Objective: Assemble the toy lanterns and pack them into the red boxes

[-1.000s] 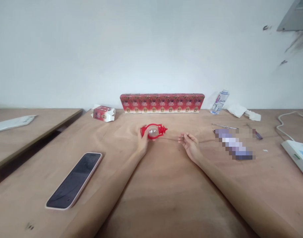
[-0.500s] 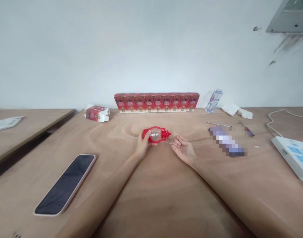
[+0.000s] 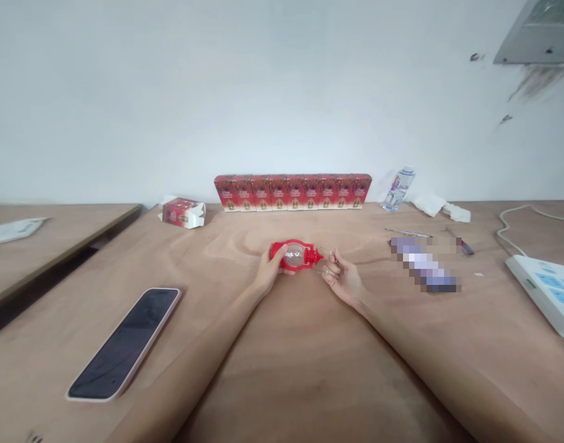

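Note:
A small red lantern with a clear middle lies on its side in my left hand, whose fingers and thumb wrap its base end. Its pointed red top faces right. Close to that tip, my right hand has its fingers pinched on a thin wire handle. The wire's ends reach toward the lantern's top; whether they touch it I cannot tell.
A row of red boxes stands against the wall, with an open red box to its left. A phone lies at left. On the right are a plastic bottle, crumpled tissue, a screwdriver and a white power strip.
My left hand and the lantern have shifted slightly right, bringing the lantern's tip nearer my right hand. The right hand's fingers have turned a little with the wire.

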The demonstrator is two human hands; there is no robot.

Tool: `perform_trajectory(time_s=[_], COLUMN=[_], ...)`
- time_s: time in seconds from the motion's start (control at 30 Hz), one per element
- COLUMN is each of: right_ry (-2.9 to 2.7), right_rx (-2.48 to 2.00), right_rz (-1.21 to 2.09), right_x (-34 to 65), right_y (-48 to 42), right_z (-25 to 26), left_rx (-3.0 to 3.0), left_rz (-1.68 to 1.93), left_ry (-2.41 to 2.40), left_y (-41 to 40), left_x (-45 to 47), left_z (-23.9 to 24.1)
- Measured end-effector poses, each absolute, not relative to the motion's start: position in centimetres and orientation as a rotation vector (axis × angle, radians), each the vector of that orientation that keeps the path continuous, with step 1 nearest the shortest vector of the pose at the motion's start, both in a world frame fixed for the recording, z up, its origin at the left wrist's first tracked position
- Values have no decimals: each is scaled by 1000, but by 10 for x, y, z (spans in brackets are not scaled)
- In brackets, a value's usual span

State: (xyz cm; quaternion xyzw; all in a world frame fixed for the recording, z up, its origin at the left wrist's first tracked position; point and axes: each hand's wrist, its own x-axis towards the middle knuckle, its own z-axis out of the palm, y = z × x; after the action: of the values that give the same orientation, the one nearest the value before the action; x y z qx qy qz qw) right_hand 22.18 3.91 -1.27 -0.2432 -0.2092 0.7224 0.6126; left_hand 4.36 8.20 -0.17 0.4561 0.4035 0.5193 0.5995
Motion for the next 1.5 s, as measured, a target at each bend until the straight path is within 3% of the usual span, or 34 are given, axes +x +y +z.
perform_trajectory(time_s=[1.5], right_ry=[-623], right_rx=[-758], right_rz=[1464], right_x=[216], right_y=[39], right_z=[-11], left_rx=[998], left_rz=[1088], left_ry=[890], left_y=[83], left_x=[40], left_z=[2])
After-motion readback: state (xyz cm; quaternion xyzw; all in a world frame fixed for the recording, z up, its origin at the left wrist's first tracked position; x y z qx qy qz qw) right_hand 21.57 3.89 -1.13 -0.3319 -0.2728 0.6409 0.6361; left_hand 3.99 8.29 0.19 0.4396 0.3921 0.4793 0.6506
